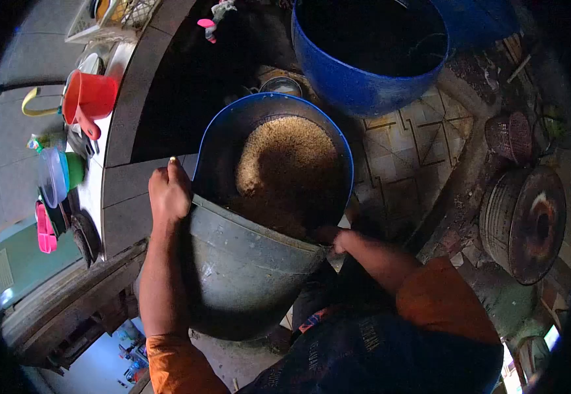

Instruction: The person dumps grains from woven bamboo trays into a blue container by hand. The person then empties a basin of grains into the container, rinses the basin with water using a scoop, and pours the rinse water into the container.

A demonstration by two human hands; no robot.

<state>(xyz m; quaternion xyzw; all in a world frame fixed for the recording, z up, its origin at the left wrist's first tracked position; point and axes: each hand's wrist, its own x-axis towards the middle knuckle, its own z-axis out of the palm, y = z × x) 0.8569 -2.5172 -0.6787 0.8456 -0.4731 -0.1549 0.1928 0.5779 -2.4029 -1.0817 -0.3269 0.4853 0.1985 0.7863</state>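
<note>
A large grey tub (246, 262) is tilted, its mouth turned toward a round bin with a blue rim (344, 144). Inside the bin lies a mound of pale grains or beans (292, 134), partly in shadow. My left hand (170, 192) is closed on the left end of the tub's rim, thumb raised. At the rim's right end, my right hand (337, 240) grips the tub, with its fingers partly lost in shadow. The tub's inside is mostly hidden.
A big blue barrel (377, 85) stands beyond the bin. At the left, a counter holds a red dipper (92, 98), plastic containers (56, 176) and a pink brush-like item (45, 228). A tyre-like round object (525, 223) and a woven basket (512, 136) sit at the right.
</note>
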